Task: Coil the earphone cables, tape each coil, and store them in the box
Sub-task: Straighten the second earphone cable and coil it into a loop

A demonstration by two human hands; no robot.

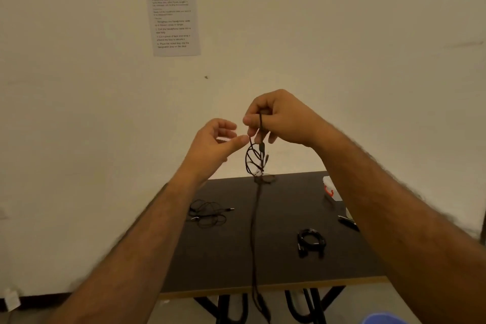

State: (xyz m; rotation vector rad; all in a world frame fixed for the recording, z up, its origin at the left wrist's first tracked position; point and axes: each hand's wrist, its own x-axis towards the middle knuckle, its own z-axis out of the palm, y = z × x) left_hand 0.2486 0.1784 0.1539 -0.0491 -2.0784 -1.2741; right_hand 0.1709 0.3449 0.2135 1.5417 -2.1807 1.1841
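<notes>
Right hand (282, 118) pinches the half-coiled cable (254, 158); left hand (214, 143) relaxed, empty. On the table (276, 265): one coil (311, 242) done, one tangle (209, 213) left.

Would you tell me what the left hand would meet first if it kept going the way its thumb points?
Probably the earphone cable hanging from the right hand; the left hand sits just beside it, though depth is unclear.

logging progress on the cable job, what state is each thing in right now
right hand: raised, pinching the held earphone cable
left hand: open beside it, fingertip near the cable, no grip
held earphone cable: partly looped under the hand, the rest hanging down past the table edge
loose earphone cable: uncoiled, lying tangled on the table
coiled cable: wound up, lying on the table
box: at the table's right edge, contents unclear
</notes>
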